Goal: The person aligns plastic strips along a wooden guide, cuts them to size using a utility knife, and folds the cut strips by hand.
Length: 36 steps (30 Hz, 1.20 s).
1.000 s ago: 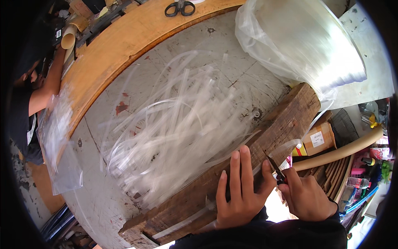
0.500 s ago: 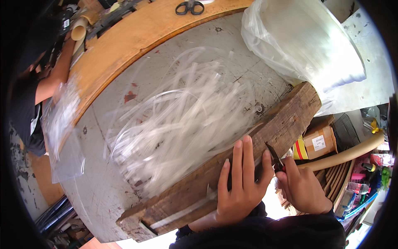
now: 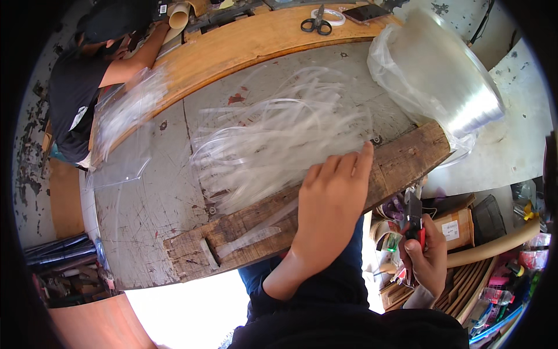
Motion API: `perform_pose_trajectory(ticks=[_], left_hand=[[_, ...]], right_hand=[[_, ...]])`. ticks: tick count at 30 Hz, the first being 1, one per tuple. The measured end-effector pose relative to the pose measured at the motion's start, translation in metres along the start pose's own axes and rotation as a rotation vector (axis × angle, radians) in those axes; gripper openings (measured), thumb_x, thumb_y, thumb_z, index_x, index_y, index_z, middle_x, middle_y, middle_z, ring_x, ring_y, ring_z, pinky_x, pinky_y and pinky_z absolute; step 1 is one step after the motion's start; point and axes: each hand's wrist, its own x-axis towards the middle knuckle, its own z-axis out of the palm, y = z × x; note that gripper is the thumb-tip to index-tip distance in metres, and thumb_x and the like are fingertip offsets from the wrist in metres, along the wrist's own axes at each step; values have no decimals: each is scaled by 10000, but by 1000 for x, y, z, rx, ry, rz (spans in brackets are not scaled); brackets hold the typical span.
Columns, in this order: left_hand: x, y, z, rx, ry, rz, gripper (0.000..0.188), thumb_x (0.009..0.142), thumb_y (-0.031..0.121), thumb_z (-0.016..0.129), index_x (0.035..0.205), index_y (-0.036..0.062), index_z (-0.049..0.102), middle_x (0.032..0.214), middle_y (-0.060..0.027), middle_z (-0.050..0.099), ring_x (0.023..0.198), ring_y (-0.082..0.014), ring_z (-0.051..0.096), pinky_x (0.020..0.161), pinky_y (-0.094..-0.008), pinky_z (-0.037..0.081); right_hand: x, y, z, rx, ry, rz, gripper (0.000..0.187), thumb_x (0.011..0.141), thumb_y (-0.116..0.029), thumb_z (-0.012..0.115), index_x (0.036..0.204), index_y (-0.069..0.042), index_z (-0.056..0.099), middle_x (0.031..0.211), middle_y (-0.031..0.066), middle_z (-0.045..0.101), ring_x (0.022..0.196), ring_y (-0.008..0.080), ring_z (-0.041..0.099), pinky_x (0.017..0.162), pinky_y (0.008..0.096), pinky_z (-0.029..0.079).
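A long wooden board [image 3: 407, 160] lies along the near edge of the grey table. Over its middle is my left hand [image 3: 331, 203], back up, its index finger stretched toward the far edge and the other fingers bent; their tips are partly hidden. A clear flat strip [image 3: 256, 235] lies on the board and runs toward this hand. Beyond the board spreads a loose pile of clear plastic strips [image 3: 273, 145]. My right hand [image 3: 427, 256] is closed round the red handle of a utility knife [image 3: 413, 212], its dark end pointing up, off the board's near side.
A large roll of clear plastic [image 3: 439, 70] stands at the back right. Scissors [image 3: 316, 24] and a phone [image 3: 367, 13] rest on the curved wooden strip. A co-worker [image 3: 87, 87] is at far left near a clear bag [image 3: 125, 139]. Right below are a carton [image 3: 456, 230] and a tube [image 3: 494, 244].
My left hand has moved forward over the board, from flat to partly bent fingers. My right hand has drawn the knife off the board and to the right. The view has shifted.
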Motion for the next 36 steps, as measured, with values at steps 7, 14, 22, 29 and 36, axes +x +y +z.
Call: perform_pose_trajectory(ticks=[7,14,22,29,36], left_hand=[[8,3,-1,199,236,27,332,695,-3,554,1010,90,602,845,-33,541,797,-207,539,705,-345,394],[-10,-4,-13,317,67,-43,194,747,136,618,939,110,630,844,-8,558,779,-194,534,696,-344,402],[18,1,-3,327,427,55,112,629,45,561,734,74,537,783,-22,527,762,-188,527,611,-302,425],[46,15,6,147,505,137,338,703,-50,531,1036,-2,561,1137,-128,542,970,-301,555,763,-352,490],[5,25,50,-71,278,254,334,829,67,529,1150,-21,498,1147,-187,521,1009,-326,555,790,-349,489]], right_hand=[[5,18,10,23,-83,61,201,853,-200,569,888,-22,485,585,14,529,471,60,478,424,213,370],[47,77,-40,223,741,-85,114,855,-143,548,789,-62,501,547,-33,443,442,24,385,393,180,293],[125,140,-119,185,914,-190,363,841,-165,595,1128,45,524,677,-17,496,520,36,434,444,185,322],[117,133,-83,203,808,-103,311,839,-158,588,1078,39,557,548,-23,459,445,39,397,413,189,292],[63,88,-45,198,629,-127,182,857,-91,554,972,50,565,800,101,660,433,56,488,382,175,340]])
